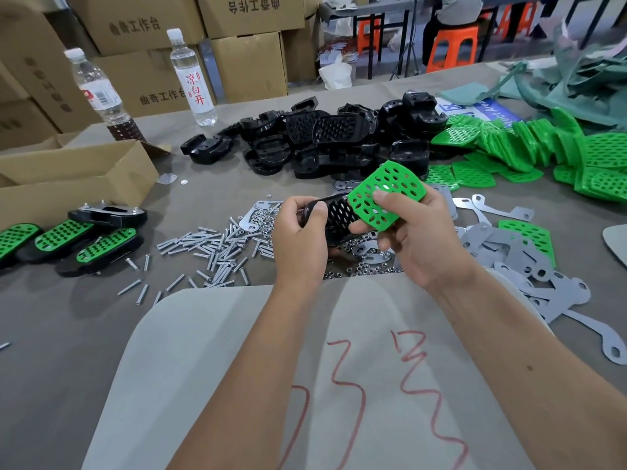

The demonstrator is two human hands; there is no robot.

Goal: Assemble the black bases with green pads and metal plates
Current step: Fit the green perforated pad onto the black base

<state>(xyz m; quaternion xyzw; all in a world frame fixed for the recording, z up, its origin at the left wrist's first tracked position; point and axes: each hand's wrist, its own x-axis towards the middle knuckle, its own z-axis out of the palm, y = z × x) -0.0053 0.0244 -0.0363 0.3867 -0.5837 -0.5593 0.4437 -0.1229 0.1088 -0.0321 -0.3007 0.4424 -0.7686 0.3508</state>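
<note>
My left hand grips one end of a black perforated base held above the table. My right hand pinches a green pad with holes, thumb on top, its lower edge lying against the base and its far end tilted up. A heap of black bases lies behind my hands. Loose green pads spread at the right. Grey metal plates lie to the right of my hands. Three assembled bases with green pads lie at the left, with one more base upside down beside them.
Screws and small nuts are scattered under and left of my hands. An open cardboard box stands at the left, two bottles and stacked cartons behind it. A grey sheet with red marks covers the near table.
</note>
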